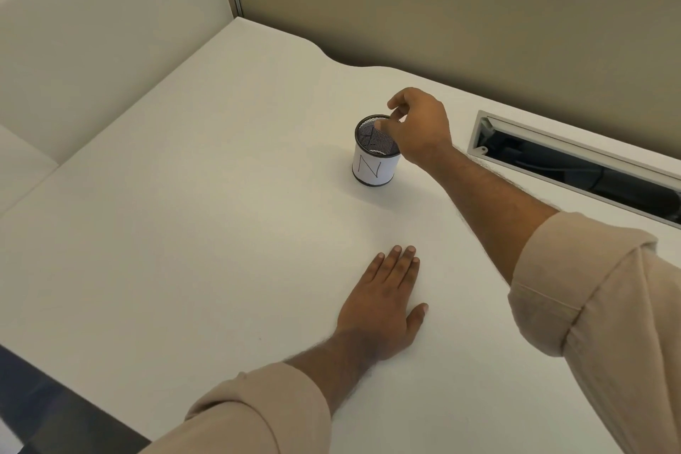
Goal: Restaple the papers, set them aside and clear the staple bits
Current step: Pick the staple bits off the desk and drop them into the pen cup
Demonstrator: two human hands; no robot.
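The left hand [383, 302] lies flat, fingers straight, on the white bench [184, 232]; beyond it the right hand [420, 125], fingertips pinched over the black mesh cup with a white paper label [376, 155], could scatter unseen staple bits or tip it

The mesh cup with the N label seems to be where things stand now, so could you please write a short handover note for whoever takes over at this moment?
Right hand: over the mouth of the mesh cup, fingertips pinched together at its rim; anything between them is too small to see.
Left hand: flat on the desk, fingers straight, holding nothing.
Papers and stapler: not in view.
Done: cannot be confirmed; no staple bits show on the desk.
Left: finish the drop into the cup if bits are held, check the desk for strays.
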